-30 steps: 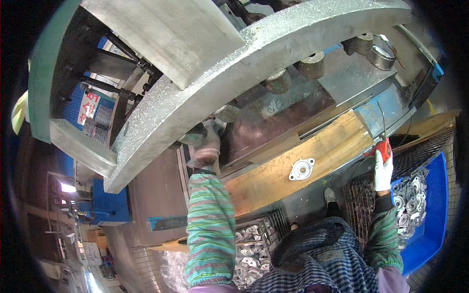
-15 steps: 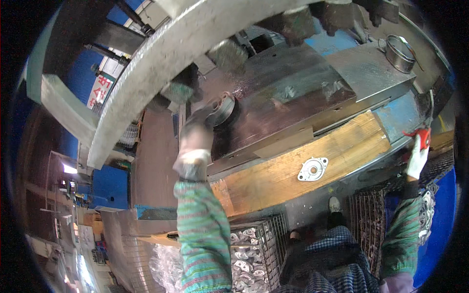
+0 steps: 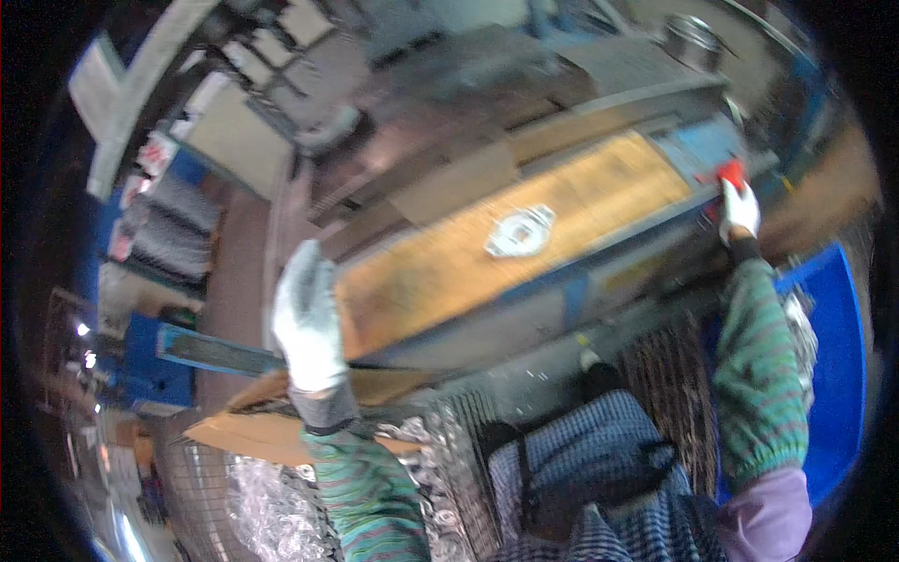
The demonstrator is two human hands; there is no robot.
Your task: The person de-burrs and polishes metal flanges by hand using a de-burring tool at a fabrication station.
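Note:
My left hand [image 3: 309, 323], in a white glove with a greyish finger side, is raised beside the left end of the wooden board [image 3: 403, 300]. Its fingers are stretched out and nothing shows in it. A pale metal flange [image 3: 520, 231] with a round centre and two ears lies flat on the board, apart from both hands. At the board's far right, my gloved right hand [image 3: 739, 211] is closed on a red air gun [image 3: 730, 174], blurred by motion. On the dark machine bed [image 3: 449, 94] a round metal piece [image 3: 337, 131] sits, also blurred.
Below the bench stand wire baskets of metal parts [image 3: 440, 478], with clear plastic wrap [image 3: 272, 506] and cardboard [image 3: 253, 436] to their left. A blue bin [image 3: 843, 356] is at the right. A metal pot [image 3: 693, 42] stands on the far right corner.
My left hand has come back from the round metal piece on the machine bed to the board's left end. My right hand keeps hold of the air gun. The whole view has shifted.

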